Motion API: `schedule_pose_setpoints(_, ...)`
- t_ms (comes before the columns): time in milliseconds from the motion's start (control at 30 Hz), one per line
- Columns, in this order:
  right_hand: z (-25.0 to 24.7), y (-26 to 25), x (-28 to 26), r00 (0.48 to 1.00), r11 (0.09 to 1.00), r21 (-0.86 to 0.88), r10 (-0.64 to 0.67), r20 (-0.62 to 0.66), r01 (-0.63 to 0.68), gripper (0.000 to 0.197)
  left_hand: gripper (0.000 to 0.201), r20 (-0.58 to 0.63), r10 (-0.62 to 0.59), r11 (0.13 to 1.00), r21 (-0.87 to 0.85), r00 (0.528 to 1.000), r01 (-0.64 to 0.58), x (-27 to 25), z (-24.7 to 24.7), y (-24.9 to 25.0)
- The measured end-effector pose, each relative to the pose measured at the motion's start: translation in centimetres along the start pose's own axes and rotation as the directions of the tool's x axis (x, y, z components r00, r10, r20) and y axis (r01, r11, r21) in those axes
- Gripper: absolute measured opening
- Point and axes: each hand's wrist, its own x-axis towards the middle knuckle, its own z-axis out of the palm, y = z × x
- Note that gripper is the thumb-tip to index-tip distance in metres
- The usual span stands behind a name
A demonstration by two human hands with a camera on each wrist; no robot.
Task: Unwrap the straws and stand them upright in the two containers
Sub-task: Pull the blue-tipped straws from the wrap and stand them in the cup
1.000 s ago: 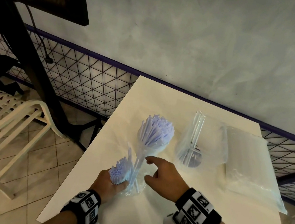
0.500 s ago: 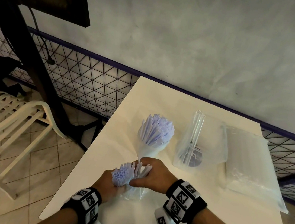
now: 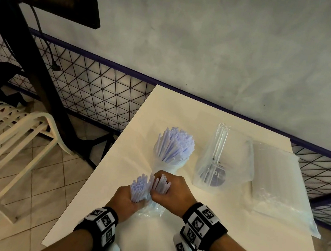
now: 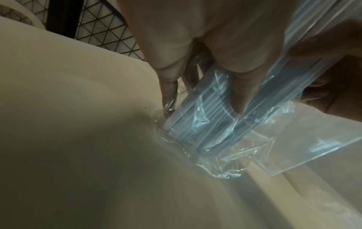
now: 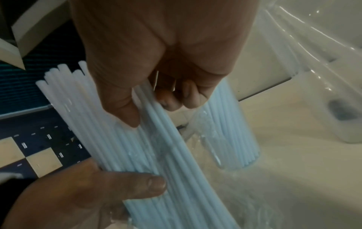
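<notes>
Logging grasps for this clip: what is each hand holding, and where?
Left hand grips the pale blue plastic straws mid-length, through their clear wrapper; right hand grips some of them near the tops.

Straw bundle (image 3: 140, 188) base hidden behind hands (wrapper (image 4: 225, 158) blurred).
</notes>
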Motion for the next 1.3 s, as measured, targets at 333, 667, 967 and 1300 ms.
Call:
schedule_pose_setpoints(333, -0.1, 0.6, -0.2, 1.000, 0.994, -0.109, 0.013, -0.005, -0.014, 0.018, 0.027, 0.024, -0.005, 0.999, 0.048, 1.000, 0.004, 0.2, 0.1, -0.5)
schedule_pose_setpoints(667, 0.1, 1.2, 0.1, 0.996, 0.959, -0.282, 0.000, 0.092, 0.026, 0.023, 0.022, 0.042, -0.001, 0.999, 0.052, 0.999, -0.001, 0.0, 0.3, -0.1)
schedule_pose_setpoints(967, -5.0, -3.3, -0.3, 0.998, 0.997, -0.054, -0.062, -0.013, 0.061, 0.006, 0.030, -0.007, -0.022, 0.996, 0.090, 1.000, 0.023, -0.4, 0.0, 0.1)
schedule_pose_setpoints(1300, -12.6, -8.5, 1.6, 0.974, 0.999, -0.047, -0.028, -0.223, 0.018, 0.006, 0.018, 0.006, -0.045, 0.996, 0.075, 0.999, 0.044, -0.5, -0.1, 0.1)
